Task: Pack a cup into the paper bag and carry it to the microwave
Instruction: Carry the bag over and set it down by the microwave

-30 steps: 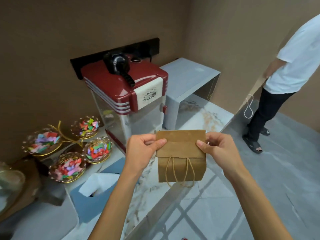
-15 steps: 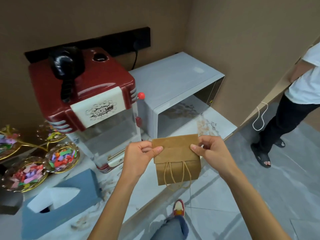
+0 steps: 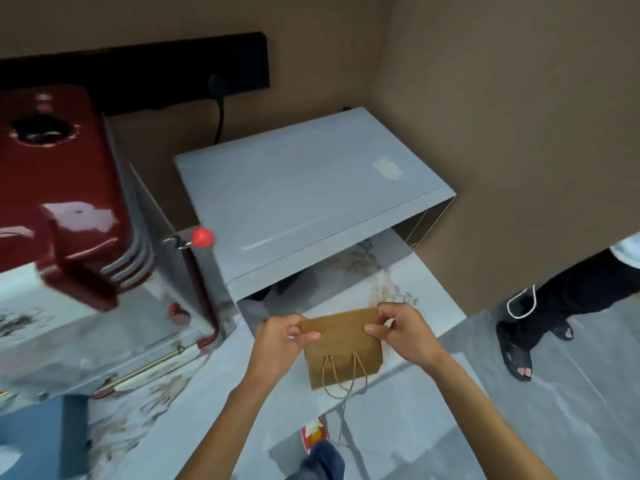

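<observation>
A small brown paper bag [image 3: 343, 344] with its top folded over and twine handles hanging down is held above the counter's front edge. My left hand [image 3: 280, 341] pinches its left top corner and my right hand [image 3: 403, 332] pinches the right top corner. The grey microwave [image 3: 304, 199] stands just beyond the bag, against the wall, its front facing me. The cup is not visible; the folded bag hides whatever is inside.
A red popcorn machine [image 3: 69, 209] with a red knob [image 3: 202, 237] stands left of the microwave. The marble counter [image 3: 194, 382] runs below them, with a blue tissue box [image 3: 31, 434] at lower left. Another person's legs [image 3: 554, 306] stand on the floor at right.
I have walked closer and to the right: the microwave now fills the centre, the popcorn machine has slid left and the bowls of paper have left the view. Both hands still hold the bag.
</observation>
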`<state>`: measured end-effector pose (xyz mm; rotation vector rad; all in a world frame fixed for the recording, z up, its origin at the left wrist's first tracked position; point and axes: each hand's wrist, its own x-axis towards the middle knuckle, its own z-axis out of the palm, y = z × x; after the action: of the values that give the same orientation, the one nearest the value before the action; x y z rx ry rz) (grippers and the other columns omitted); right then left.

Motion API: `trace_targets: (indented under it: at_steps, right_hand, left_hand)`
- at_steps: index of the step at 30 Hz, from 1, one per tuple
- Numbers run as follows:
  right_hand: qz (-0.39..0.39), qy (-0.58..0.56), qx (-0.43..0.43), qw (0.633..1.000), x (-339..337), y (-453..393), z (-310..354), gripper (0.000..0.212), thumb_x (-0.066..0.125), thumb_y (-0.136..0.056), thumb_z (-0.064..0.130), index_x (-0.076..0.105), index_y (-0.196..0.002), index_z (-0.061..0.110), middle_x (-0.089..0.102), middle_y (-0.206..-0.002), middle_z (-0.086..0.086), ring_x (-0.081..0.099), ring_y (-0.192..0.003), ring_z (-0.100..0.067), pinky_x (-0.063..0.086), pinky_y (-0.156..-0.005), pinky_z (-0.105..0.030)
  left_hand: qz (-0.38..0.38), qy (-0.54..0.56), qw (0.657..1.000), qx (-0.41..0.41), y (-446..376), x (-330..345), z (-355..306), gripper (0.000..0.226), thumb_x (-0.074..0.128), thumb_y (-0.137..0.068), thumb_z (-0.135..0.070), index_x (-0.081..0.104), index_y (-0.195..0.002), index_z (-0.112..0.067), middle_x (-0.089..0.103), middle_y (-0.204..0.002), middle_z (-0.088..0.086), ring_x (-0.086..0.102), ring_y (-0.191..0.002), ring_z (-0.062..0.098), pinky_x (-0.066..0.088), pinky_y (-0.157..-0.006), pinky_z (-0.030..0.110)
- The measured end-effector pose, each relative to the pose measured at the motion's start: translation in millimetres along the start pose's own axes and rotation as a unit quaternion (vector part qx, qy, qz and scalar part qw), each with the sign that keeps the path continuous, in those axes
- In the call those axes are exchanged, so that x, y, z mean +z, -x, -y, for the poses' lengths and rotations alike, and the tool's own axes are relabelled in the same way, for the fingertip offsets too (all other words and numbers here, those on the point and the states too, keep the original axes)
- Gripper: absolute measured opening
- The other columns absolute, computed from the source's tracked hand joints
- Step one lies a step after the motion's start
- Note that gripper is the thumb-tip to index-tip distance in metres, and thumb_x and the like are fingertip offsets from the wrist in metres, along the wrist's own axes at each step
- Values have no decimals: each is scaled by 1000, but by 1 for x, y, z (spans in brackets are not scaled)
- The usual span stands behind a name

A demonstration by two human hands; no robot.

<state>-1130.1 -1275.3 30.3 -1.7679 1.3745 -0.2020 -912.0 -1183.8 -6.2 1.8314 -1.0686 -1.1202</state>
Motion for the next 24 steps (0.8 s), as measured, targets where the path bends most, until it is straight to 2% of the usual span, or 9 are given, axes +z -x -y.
trace_targets:
  at_steps: [2,5,7,10,14,18,21,24]
  right_hand:
    - [8,38,2,999,-5,-19,-10,31,73,-88,21,53,-65,16,59,-72,5,53,-75,-18,45,-68,-30]
    - [25,85,7,996,-4,-41,-26,28,71,-89,25,55,-79,4,65,-82,-8,59,-81,-26,49,-72,-36]
    - [43,104,4,994,-2,-53,-34,23,69,-90,25,57,-84,6,66,-86,-9,61,-83,-25,50,-71,-33]
    - [71,118,-9,991,-1,-66,-43,14,68,-91,24,59,-86,14,66,-87,-3,59,-77,-13,48,-67,-23]
    - [98,136,-43,985,-7,-79,-50,10,69,-90,23,59,-92,22,64,-88,4,60,-82,-11,53,-76,-26]
    - [144,161,-86,973,-18,-88,-53,23,70,-88,24,58,-105,35,63,-101,0,61,-92,-17,53,-83,-28]
    - [144,265,-170,938,-21,-91,-49,25,65,-90,28,62,-114,34,65,-106,-2,58,-101,-23,49,-91,-35]
    - [153,368,-279,874,-16,-88,-37,22,54,-95,22,62,-115,21,69,-113,0,51,-112,-23,38,-90,-40]
  left_hand:
    - [10,-10,1000,-11,-12,12,-2,25,84,-77,-15,70,-67,-33,72,-59,-23,68,-62,-8,45,-60,3]
    - [-2,-64,998,-14,-22,27,-2,10,84,-78,-17,75,-73,-17,70,-64,-14,66,-62,1,43,-60,6]
    - [-12,-99,995,-10,-26,35,0,10,82,-79,-20,76,-77,-13,64,-63,-15,61,-61,2,39,-57,6]
    - [-22,-149,988,-24,-28,48,4,7,77,-85,-24,77,-86,-17,67,-73,-11,60,-66,2,37,-60,6]
    - [-21,-178,983,-47,-27,60,-1,9,68,-92,-25,74,-97,-20,76,-92,0,68,-87,17,45,-73,18]
    - [-5,-261,965,-37,-27,67,-14,24,58,-95,-17,69,-115,-26,74,-106,3,66,-99,24,55,-85,32]
    - [2,-362,932,-18,-27,77,-24,38,49,-91,-7,64,-121,-25,73,-108,8,66,-99,31,54,-88,39]
    - [-6,-448,894,-17,-28,87,-31,27,46,-97,-13,62,-118,-19,72,-107,13,66,-98,36,50,-85,40]
